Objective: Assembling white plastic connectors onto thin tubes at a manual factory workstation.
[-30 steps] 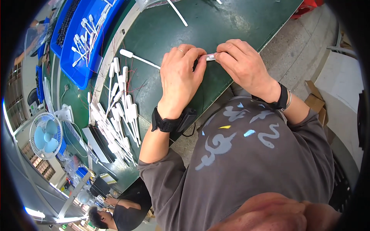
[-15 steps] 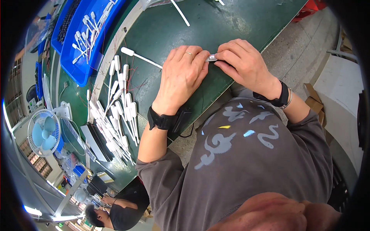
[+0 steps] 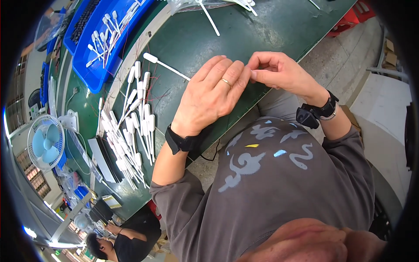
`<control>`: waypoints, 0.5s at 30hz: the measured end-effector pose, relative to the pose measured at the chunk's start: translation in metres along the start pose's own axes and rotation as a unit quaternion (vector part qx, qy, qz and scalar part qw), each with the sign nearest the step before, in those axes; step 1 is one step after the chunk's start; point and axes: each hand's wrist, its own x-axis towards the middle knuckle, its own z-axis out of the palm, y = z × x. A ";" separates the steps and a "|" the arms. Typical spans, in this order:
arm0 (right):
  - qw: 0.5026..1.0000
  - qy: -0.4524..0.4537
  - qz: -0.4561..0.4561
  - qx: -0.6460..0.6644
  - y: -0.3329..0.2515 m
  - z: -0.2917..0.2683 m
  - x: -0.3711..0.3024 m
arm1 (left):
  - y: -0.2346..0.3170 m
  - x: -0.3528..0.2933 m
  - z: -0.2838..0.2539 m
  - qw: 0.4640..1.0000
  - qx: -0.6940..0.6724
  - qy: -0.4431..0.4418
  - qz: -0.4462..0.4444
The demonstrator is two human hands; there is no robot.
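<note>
My left hand is closed over the bench near its front edge, with a ring on one finger. Its fingers meet the pinched thumb and forefinger of my right hand. Whatever lies between the fingertips is hidden by them. Beside my left hand lies a white stick with a paddle-shaped head; its thin end runs up to the hand. To the left, several more white sticks of this kind are heaped on the green bench, with thin red wires among them.
Blue trays at the far left hold more white sticks and dark parts. Clear plastic bags and loose sticks lie at the far edge. A fan stands left. Red stools are beyond the bench's edge. Another person sits lower left.
The small whitish piece that showed between my fingertips is now covered. My left hand has rolled over it, and my right wrist has turned, with the fingers curled in a pinch. The view has shifted slightly.
</note>
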 end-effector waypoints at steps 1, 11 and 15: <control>1.000 0.002 0.012 0.023 -0.002 0.000 -0.002 | -0.001 0.000 -0.001 1.000 -0.014 0.005 -0.003; 0.990 0.045 0.022 0.129 -0.008 0.008 -0.008 | -0.006 0.008 -0.009 0.963 -0.164 0.051 -0.205; 0.989 0.068 0.025 0.131 -0.008 0.013 -0.010 | -0.007 0.002 -0.001 0.942 -0.236 0.042 -0.237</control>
